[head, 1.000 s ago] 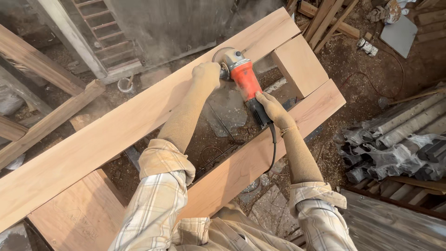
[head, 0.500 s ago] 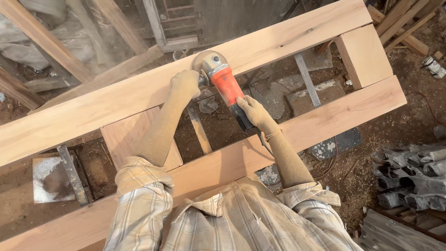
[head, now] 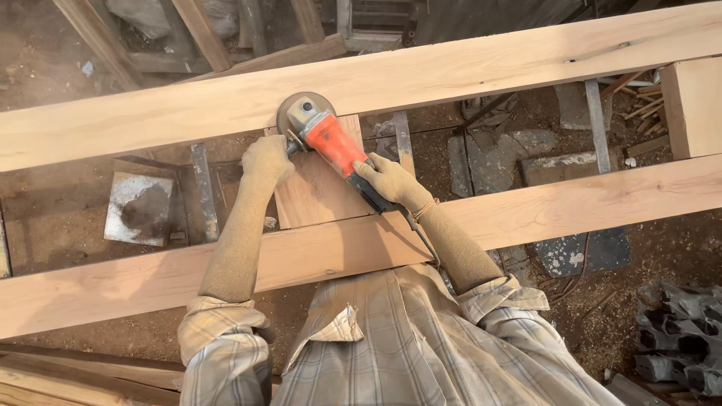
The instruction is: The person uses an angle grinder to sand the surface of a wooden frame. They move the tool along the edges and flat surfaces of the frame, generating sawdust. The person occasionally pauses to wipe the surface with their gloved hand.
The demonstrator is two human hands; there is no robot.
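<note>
My left hand [head: 265,159] is closed on the side handle of the grinder [head: 325,140]; my right hand [head: 388,182] is wrapped round the dark rear grip, just behind the orange body; both hands and forearms are coated in sawdust. The grinder lies tilted, its head up and to the left; its round disc [head: 304,107] sits where the far rail [head: 451,75] meets the short cross board [head: 320,188], touching the wood there. The cord [head: 423,242] runs from the rear grip down past my right wrist and over the near rail [head: 602,203]. The two long rails run side by side across the view, with the cross board between them and a second one [head: 696,105] at the right edge; below the frame lie dirt, stone slabs and a metal plate [head: 139,207]; haze of dust hangs at the upper left.
</note>
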